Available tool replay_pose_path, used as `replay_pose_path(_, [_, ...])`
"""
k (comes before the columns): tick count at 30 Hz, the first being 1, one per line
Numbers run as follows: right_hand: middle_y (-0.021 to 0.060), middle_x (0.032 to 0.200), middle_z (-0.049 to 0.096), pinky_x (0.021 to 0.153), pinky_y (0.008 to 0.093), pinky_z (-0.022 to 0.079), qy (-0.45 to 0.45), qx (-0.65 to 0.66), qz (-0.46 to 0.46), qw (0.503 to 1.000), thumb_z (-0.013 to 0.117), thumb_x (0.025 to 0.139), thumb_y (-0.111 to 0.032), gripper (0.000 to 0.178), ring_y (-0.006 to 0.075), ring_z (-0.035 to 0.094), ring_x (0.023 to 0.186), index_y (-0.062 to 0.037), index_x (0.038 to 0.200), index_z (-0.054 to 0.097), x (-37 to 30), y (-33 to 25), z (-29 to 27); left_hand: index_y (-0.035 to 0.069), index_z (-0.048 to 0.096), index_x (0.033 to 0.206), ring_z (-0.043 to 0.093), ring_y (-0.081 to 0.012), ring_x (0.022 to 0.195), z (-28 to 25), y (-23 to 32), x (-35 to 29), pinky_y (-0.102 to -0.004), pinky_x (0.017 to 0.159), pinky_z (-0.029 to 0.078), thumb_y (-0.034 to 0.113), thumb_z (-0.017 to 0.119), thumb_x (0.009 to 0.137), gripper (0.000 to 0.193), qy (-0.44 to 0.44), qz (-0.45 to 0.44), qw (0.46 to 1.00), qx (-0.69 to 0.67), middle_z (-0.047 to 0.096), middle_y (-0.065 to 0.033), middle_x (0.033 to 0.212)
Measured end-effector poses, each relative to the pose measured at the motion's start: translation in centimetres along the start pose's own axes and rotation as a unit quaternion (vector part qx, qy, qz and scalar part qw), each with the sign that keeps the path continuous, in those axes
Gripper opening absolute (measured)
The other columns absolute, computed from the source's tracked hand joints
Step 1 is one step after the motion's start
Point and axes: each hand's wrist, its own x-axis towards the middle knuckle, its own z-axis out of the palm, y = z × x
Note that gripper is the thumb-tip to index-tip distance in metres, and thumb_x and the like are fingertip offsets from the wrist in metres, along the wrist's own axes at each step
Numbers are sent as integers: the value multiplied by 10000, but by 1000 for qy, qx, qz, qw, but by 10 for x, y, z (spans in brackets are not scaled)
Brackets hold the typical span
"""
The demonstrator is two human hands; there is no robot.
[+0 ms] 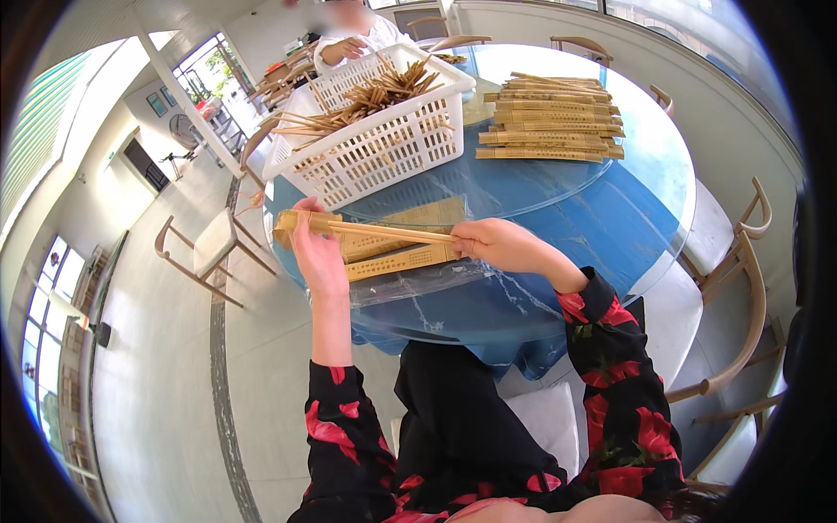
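Chopsticks [392, 232], pinched by right fingers [466, 238], meet a paper sleeve [323, 224] gripped by left fingers [303, 232]; apparently filled sleeves [554, 126] line the bench [580, 222]; loose sticks [384, 101] await in a basket [397, 155].

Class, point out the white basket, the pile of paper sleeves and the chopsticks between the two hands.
White basket [375, 131]: head view, on its near side.
Pile of paper sleeves [554, 119]: head view, mid-pile.
Chopsticks [392, 232]: head view, midway along their visible length.

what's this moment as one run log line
left hand: holds paper sleeve; right hand: pinches chopsticks, ends at sleeve mouth; white basket: beyond hands; sleeve stack: far right
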Motion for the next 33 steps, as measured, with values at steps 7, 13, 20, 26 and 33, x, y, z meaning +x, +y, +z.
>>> replay_pose_path(7, [-20, 743, 480, 590, 255, 386, -98, 277, 77, 953, 496, 1059, -180, 226, 96, 441, 664, -29, 916, 586, 6, -8, 22, 105, 544, 1385, 391, -80, 676, 3, 23, 47, -256, 681, 389, 478, 416, 1087, 494, -78, -43, 969, -231, 456, 43, 837])
replay_pose_path(13, [-51, 694, 379, 524, 231, 299, -86, 332, 43, 938, 463, 1086, -184, 253, 63, 337, 588, -28, 909, 553, 3, -3, 31, 109, 594, 1251, 237, -56, 567, 36, 2, 34, -222, 540, 259, 510, 400, 1079, 477, -36, -27, 984, -171, 305, 68, 712])
replay_pose_path(20, [-53, 675, 397, 494, 215, 252, -176, 389, 113, 897, 446, 1107, -247, 285, 43, 317, 562, -41, 947, 563, 0, -12, 17, 143, 548, 1310, 373, -85, 635, 39, -2, 36, -291, 662, 376, 577, 473, 1039, 517, 114, -25, 986, -117, 479, 36, 867])
replay_pose_path(26, [-55, 668, 400, 472, 231, 239, -187, 394, 101, 894, 441, 1102, -266, 286, 48, 318, 544, -60, 934, 548, -1, -14, 25, 139, 533, 1360, 293, -67, 595, 13, 1, 42, -225, 569, 298, 494, 406, 1087, 466, 21, -19, 986, -166, 397, 55, 790])
replay_pose_path(33, [-40, 686, 421, 472, 232, 253, -148, 457, 96, 872, 442, 1103, -261, 262, 54, 342, 542, -69, 957, 544, 2, -10, 37, 120, 547, 1299, 207, -60, 566, 79, -36, -22, -230, 507, 214, 524, 417, 1070, 482, 19, -53, 995, -85, 245, 74, 695])
